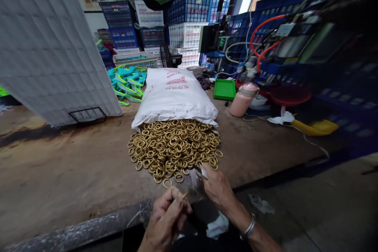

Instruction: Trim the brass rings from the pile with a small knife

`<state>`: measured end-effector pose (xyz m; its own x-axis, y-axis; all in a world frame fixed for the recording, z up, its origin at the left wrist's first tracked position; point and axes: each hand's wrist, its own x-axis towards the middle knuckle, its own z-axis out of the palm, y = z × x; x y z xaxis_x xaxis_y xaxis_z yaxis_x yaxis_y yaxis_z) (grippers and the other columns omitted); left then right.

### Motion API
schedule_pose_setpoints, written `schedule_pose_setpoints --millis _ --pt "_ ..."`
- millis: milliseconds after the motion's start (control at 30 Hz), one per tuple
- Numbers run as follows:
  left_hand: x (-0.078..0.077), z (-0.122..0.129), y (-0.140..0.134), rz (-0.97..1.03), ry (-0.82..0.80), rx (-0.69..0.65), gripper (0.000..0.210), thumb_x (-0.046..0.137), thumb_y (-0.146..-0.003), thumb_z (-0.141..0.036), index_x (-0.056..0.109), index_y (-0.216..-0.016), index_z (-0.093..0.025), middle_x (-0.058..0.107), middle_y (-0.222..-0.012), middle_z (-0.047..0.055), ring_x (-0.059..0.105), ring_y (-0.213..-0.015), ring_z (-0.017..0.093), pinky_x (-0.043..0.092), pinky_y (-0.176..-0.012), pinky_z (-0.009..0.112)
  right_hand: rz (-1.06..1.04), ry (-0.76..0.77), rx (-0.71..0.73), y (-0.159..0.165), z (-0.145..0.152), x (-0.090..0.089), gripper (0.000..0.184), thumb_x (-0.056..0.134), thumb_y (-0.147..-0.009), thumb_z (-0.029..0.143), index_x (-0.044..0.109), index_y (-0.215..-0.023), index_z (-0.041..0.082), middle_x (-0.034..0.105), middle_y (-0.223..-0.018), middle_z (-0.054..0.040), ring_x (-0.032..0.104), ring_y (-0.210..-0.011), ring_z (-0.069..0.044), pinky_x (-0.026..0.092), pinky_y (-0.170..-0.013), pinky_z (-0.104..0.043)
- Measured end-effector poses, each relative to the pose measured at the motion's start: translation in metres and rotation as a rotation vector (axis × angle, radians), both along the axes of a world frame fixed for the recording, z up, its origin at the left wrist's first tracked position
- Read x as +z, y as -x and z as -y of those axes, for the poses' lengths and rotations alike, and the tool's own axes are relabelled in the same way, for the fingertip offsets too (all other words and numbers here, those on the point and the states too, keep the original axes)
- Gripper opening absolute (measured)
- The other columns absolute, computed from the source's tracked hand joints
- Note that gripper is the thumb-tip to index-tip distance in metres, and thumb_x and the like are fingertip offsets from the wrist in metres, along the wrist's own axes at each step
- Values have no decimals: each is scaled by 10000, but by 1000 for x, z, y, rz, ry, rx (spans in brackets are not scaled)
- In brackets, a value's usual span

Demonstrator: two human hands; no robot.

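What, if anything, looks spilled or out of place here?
A dark stain marks the table at left, as if something soaked in. A crumpled scrap on the floor at right looks like litter. The rings lie loose by the white sack, resembling a spill, though perhaps deliberate.

Front left: we have bare room on the brown wooden surface (73, 181), along its front edge.
Left back: a tall, pale grey ribbed panel (56, 47) blocks us.
Middle: a heap of gold-coloured metal rings (177, 145) stops any low pass; behind it, a plump white printed sack (177, 100) bars us from the back edge.
Before the heap: our left hand (169, 214) and right hand (217, 187) crowd the front edge.
Right: we could pass between heap and pink cylindrical bottle (242, 102).
Right back: a shallow green plastic tray (225, 89) obstructs.
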<state>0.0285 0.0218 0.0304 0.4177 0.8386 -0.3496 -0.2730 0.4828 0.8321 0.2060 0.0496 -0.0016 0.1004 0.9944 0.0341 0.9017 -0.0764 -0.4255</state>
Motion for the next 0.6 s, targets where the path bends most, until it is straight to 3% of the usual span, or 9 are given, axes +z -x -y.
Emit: schedule_pose_setpoints --millis 133,267,367,500,600 --pt "1 -5 -3 51 114 -40 383 524 -735 -502 545 -688 -122 348 -394 -70 217 -342 23 133 -359 173 36 -65 -229 -39 -14 8 137 369 -821 207 506 -823 194 590 -648 -16 524 -575 -133 253 -519 -222" --pt "4 -8 -3 185 185 -37 251 572 -729 -406 530 -749 -159 530 -544 -20 279 -337 18 156 -328 152 161 25 -342 -70 -29 5 159 389 -837 274 494 -923 191 621 -713 -44 554 -599 -147 217 -500 -229" --pt "7 -11 -2 302 244 -116 240 625 -685 -367 539 -818 -187 582 -675 2 383 -377 40 201 -316 143 242 90 -346 -78 -37 -2 169 391 -837 313 488 -924 206 637 -738 -55 577 -615 -166 201 -492 -235" --pt "11 -12 -3 404 204 -226 233 622 -705 -338 546 -647 -126 581 -650 33 518 -464 75 322 -411 166 306 134 -322 -74 -40 -8 167 374 -839 314 479 -927 219 648 -750 -55 598 -639 -188 196 -489 -240" --pt "20 -10 -10 444 120 -298 280 672 -667 -347 531 -600 -115 587 -608 45 520 -495 75 342 -487 179 323 152 -321 -72 -40 -8 152 365 -836 285 480 -906 213 649 -744 -55 606 -646 -189 210 -493 -241"
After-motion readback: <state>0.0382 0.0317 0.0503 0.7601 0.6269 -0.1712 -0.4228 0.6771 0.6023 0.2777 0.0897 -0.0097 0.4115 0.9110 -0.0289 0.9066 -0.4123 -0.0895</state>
